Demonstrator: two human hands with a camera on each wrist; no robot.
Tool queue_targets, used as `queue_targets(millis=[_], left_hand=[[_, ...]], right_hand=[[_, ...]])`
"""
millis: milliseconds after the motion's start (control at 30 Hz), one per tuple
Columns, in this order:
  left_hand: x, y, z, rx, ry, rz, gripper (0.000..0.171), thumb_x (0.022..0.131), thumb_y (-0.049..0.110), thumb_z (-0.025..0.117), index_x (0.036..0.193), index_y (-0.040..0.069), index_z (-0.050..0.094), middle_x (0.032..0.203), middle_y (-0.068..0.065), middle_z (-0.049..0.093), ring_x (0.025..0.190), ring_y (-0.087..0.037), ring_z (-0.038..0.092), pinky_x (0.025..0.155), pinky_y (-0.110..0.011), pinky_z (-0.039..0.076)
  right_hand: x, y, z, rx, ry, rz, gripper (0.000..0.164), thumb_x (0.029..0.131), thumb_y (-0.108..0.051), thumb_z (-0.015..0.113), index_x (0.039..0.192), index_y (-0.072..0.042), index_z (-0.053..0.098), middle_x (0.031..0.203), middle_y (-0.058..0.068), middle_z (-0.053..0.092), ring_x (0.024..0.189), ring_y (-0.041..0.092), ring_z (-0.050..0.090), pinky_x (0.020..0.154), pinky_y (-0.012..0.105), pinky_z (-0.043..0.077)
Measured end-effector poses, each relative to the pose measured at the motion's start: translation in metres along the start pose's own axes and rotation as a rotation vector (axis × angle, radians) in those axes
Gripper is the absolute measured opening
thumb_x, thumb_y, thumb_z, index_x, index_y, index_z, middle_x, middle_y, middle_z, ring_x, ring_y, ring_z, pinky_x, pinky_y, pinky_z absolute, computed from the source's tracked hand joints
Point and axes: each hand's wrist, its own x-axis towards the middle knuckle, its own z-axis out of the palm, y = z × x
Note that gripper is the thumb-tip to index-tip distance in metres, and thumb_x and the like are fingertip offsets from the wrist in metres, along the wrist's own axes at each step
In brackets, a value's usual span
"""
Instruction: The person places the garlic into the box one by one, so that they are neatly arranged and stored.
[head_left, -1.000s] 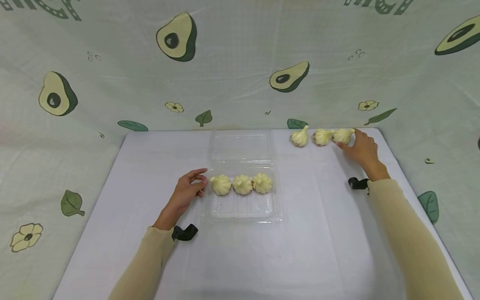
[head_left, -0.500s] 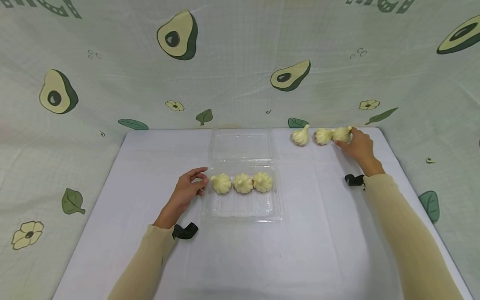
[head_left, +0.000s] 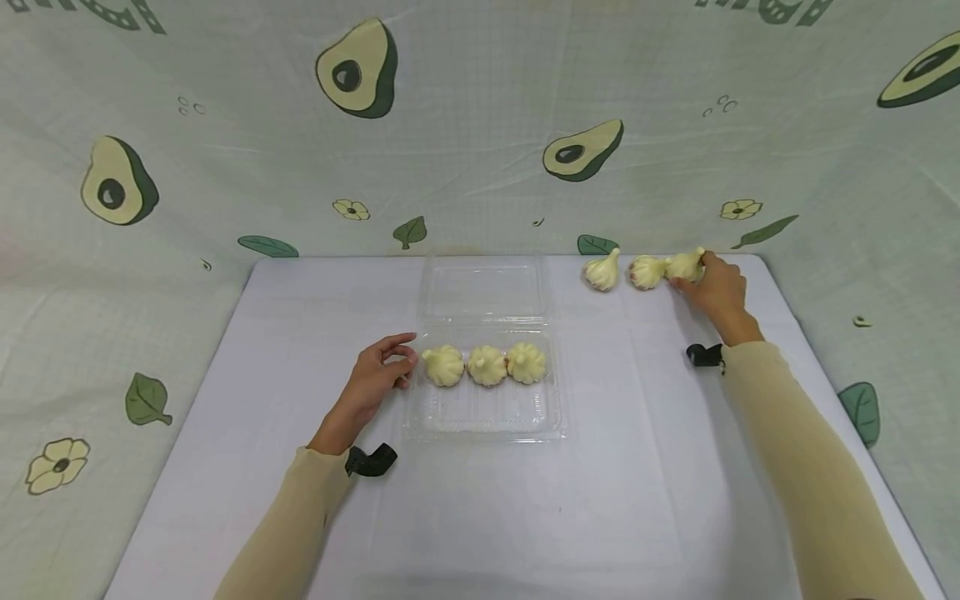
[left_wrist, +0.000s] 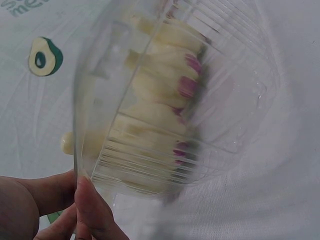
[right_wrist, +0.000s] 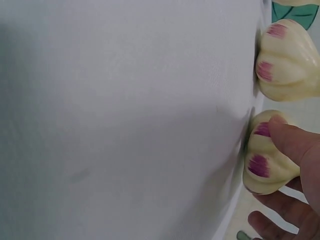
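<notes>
On the table's far right, my right hand (head_left: 717, 293) grips a pale garlic bulb (head_left: 683, 266) with purple streaks. Its thumb lies on one side of the bulb and fingers on the other in the right wrist view. Just left of it are two more garlic bulbs (head_left: 647, 272), the nearer almost touching it. A clear plastic clamshell container (head_left: 480, 417) stands mid-table, its lid (head_left: 483, 292) folded back. Three garlic bulbs (head_left: 487, 367) sit in a row along its back half. My left hand (head_left: 375, 375) pinches the container's left rim (left_wrist: 77, 125) between thumb and finger.
A white-covered table (head_left: 480, 517) carries everything. Behind and beside it hangs a pale cloth (head_left: 465, 125) printed with avocados and leaves. Black cameras (head_left: 372, 460) are strapped to both wrists, under beige sleeves (head_left: 806, 458).
My right hand has shifted slightly left around its garlic bulb, and its forearm has moved a little left too. The left hand and the container keep their places.
</notes>
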Motion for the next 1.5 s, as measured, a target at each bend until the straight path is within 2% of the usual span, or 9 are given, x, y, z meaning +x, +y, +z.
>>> queue_targets(millis=[333, 667, 833, 1133, 1500], left_hand=[[0.000, 0.001, 0.002, -0.002, -0.002, -0.007, 0.049, 0.106, 0.003, 0.062, 0.154, 0.000, 0.051, 0.113, -0.005, 0.059, 0.081, -0.011, 0.060, 0.065, -0.021, 0.052], [0.002, -0.003, 0.002, 0.001, -0.001, -0.016, 0.049, 0.106, 0.003, 0.062, 0.154, 0.002, 0.052, 0.114, -0.005, 0.060, 0.083, -0.015, 0.061, 0.066, -0.023, 0.053], [0.001, -0.002, 0.002, 0.001, -0.003, -0.011, 0.049, 0.107, 0.003, 0.061, 0.154, 0.002, 0.051, 0.114, -0.005, 0.059, 0.083, -0.014, 0.061, 0.065, -0.022, 0.053], [-0.001, -0.002, -0.002, 0.006, 0.004, -0.019, 0.050, 0.107, 0.004, 0.062, 0.155, 0.003, 0.051, 0.115, -0.005, 0.059, 0.083, -0.013, 0.061, 0.067, -0.022, 0.054], [-0.001, -0.002, -0.001, 0.011, -0.003, -0.009, 0.049, 0.107, 0.004, 0.062, 0.155, 0.002, 0.051, 0.113, -0.004, 0.060, 0.081, -0.012, 0.060, 0.066, -0.022, 0.054]], right_hand=[[-0.005, 0.004, -0.001, 0.032, -0.001, 0.019, 0.069, 0.104, -0.028, 0.068, 0.150, 0.015, 0.038, 0.144, 0.044, 0.045, 0.131, 0.065, 0.038, 0.110, 0.073, 0.029], [-0.035, 0.011, -0.012, 0.026, 0.074, -0.019, 0.068, 0.104, -0.032, 0.067, 0.146, 0.016, 0.043, 0.139, 0.044, 0.050, 0.124, 0.066, 0.044, 0.104, 0.075, 0.031], [-0.049, 0.010, -0.019, 0.020, 0.094, -0.041, 0.067, 0.104, -0.029, 0.069, 0.146, 0.017, 0.042, 0.140, 0.044, 0.050, 0.125, 0.066, 0.043, 0.105, 0.076, 0.030], [-0.086, -0.015, -0.024, 0.017, 0.118, -0.118, 0.067, 0.101, -0.022, 0.074, 0.146, 0.018, 0.045, 0.138, 0.044, 0.052, 0.124, 0.066, 0.045, 0.105, 0.077, 0.030], [-0.122, -0.049, -0.024, 0.046, 0.150, -0.239, 0.064, 0.092, -0.011, 0.084, 0.145, 0.010, 0.055, 0.141, 0.038, 0.056, 0.127, 0.062, 0.047, 0.108, 0.077, 0.030]])
